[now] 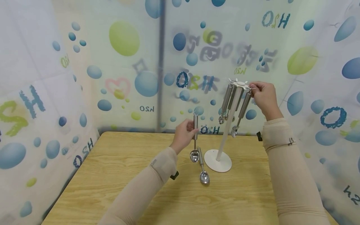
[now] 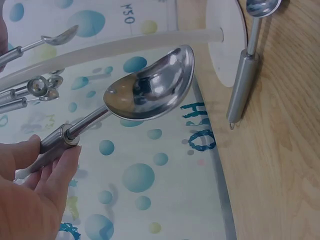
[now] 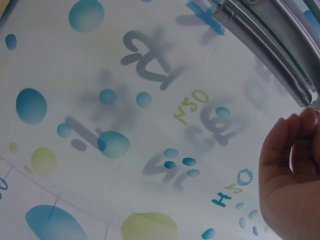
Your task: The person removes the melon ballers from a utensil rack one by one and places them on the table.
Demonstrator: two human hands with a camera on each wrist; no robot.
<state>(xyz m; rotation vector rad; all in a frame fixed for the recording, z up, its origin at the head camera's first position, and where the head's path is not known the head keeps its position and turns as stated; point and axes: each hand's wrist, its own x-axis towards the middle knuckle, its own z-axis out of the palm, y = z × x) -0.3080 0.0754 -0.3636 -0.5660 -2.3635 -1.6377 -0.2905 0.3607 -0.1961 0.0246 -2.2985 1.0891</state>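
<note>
My left hand (image 1: 182, 135) grips a steel ice cream scoop (image 1: 194, 155) by its handle, bowl downward, above the table and left of a white rotating utensil stand (image 1: 225, 137). In the left wrist view the scoop's shiny pointed bowl (image 2: 155, 87) shows large beyond the fingers. At the stand's top my right hand (image 1: 265, 97) pinches the edge of the hook plate (image 1: 241, 84), beside a hanging scoop (image 1: 244, 104). In the right wrist view its fingertips meet a steel handle's end (image 3: 300, 95); the exact contact is unclear. Several steel utensils (image 1: 227, 98) hang from the hooks.
A second scoop (image 1: 204, 177) lies on the wooden table (image 1: 126, 175), close to the stand's round white base (image 1: 211, 159). Patterned curtains (image 1: 126, 62) with blue and green dots enclose the table at the back and sides.
</note>
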